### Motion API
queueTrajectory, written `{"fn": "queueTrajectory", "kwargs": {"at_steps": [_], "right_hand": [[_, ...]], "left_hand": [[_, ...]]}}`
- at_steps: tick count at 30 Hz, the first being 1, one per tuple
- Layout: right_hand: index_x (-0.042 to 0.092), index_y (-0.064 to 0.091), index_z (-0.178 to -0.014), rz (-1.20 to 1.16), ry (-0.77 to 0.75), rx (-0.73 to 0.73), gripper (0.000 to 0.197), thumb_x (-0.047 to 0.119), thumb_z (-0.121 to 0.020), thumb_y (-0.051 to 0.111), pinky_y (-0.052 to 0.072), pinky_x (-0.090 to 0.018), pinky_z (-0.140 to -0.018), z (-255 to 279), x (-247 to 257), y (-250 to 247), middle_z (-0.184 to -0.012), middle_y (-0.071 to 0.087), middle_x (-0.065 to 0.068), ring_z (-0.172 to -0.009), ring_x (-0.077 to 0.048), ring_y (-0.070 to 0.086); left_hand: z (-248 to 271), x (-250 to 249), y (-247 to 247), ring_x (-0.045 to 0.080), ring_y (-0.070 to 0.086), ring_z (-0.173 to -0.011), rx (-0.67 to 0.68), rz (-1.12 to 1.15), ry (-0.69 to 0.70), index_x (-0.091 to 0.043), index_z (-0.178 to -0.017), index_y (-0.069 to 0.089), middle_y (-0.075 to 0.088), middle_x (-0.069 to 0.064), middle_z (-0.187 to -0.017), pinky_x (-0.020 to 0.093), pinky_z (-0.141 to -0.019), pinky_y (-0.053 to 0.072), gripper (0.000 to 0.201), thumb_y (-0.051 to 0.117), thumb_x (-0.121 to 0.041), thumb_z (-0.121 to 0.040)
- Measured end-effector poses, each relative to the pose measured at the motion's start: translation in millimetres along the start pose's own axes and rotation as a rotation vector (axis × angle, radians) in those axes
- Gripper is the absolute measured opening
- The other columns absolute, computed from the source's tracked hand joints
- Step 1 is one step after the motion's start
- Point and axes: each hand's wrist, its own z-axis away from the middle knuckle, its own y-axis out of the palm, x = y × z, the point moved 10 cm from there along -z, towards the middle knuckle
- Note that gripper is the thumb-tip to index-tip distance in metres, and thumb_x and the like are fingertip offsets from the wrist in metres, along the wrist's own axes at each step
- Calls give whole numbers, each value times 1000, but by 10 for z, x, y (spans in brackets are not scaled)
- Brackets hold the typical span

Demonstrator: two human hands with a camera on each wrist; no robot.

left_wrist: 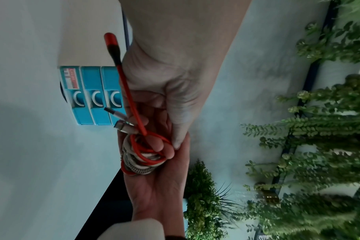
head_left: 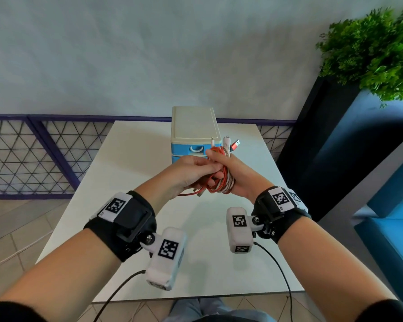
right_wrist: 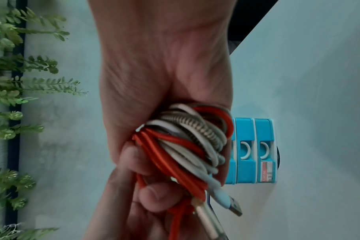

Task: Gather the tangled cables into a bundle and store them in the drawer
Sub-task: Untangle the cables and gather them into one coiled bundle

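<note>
A bundle of red, white and braided cables [head_left: 221,182] is held above the white table [head_left: 130,182], just in front of a small drawer unit [head_left: 193,126] with a cream top and blue drawers. My right hand [head_left: 228,168] grips the coil [right_wrist: 187,142], and plugs [head_left: 234,145] stick up above its fingers. My left hand [head_left: 203,167] meets it from the left, thumb and fingers pinching the red strands [left_wrist: 142,155]. More plug ends [right_wrist: 230,203] hang out below the hands. All the blue drawer fronts [left_wrist: 93,97] look shut.
A leafy plant [head_left: 377,54] in a tall dark planter [head_left: 316,140] stands to the right of the table, with blue seating [head_left: 393,205] beside it. A purple mesh fence [head_left: 33,154] runs behind at the left. Black leads [head_left: 279,270] trail from my wrist cameras.
</note>
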Motion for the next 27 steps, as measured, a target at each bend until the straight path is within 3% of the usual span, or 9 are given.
{"fn": "queueTrajectory", "kwargs": {"at_steps": [2, 5, 9, 13, 16, 19, 22, 24, 27], "right_hand": [[6, 60, -79, 65, -24, -53, 15, 16, -91, 61, 50, -29, -48, 5, 37, -57, -48, 50, -11, -42, -22, 56], [6, 52, -79, 165, -61, -231, 11, 6, -89, 56, 52, -31, -49, 15, 98, -250, -57, 55, -12, -46, -21, 59], [13, 48, -83, 331, -69, -521, 14, 14, -86, 62, 56, -38, -70, 77, 171, -670, -74, 58, -8, -66, -20, 62], [19, 44, -85, 312, -113, -663, 19, 20, -84, 63, 60, -42, -75, 109, 248, -855, -91, 65, -15, -80, -25, 70], [22, 42, -86, 317, -132, -736, 20, 22, -83, 62, 59, -48, -77, 142, 293, -891, -108, 66, -21, -93, -31, 71], [23, 41, -85, 328, -142, -743, 21, 22, -84, 61, 59, -44, -74, 136, 309, -872, -104, 67, -20, -84, -26, 71], [21, 42, -82, 325, -148, -748, 18, 21, -85, 60, 59, -42, -71, 154, 347, -870, -94, 64, -16, -77, -23, 67], [19, 42, -83, 336, -151, -747, 17, 20, -86, 59, 59, -35, -62, 190, 405, -883, -90, 64, -14, -72, -21, 65], [18, 42, -90, 371, -140, -743, 16, 22, -88, 58, 54, -26, -54, 227, 447, -913, -92, 64, -13, -67, -17, 62]], "left_hand": [[-6, 10, 38, 5, 61, -57, 37, -69, -22, -18, -77, 67, 69, -9, -66, 19, -51, 41, 17, 62, -29, -90], [15, 42, 51, 7, 65, -62, 139, -229, -109, -16, -77, 61, 61, -6, -63, 21, -58, 44, 26, 55, -36, -93], [145, 52, -48, 5, 66, -77, 300, -510, -122, -22, -83, 60, 63, -12, -68, 25, -67, 36, 25, 45, -35, -98], [249, 196, -31, 8, 61, -80, 415, -541, -141, -18, -89, 64, 71, -4, -85, 19, -72, 42, 26, 42, -25, -100], [276, 312, -42, 6, 67, -87, 430, -535, -162, -20, -92, 63, 73, -5, -92, 20, -86, 47, 20, 46, -27, -99], [188, 409, -145, 3, 69, -82, 321, -654, -146, -21, -89, 68, 76, -8, -90, 23, -91, 47, 18, 60, -36, -90], [112, 506, -308, 3, 69, -63, 147, -763, -142, -20, -74, 69, 75, -10, -80, 24, -75, 46, 20, 71, -39, -80], [97, 561, -394, 8, 70, -61, 49, -686, -117, -19, -71, 71, 74, -10, -73, 24, -66, 45, 19, 74, -36, -78], [81, 573, -489, 14, 70, -62, -40, -399, -39, -15, -74, 73, 71, -6, -69, 23, -67, 47, 12, 73, -25, -82]]}}
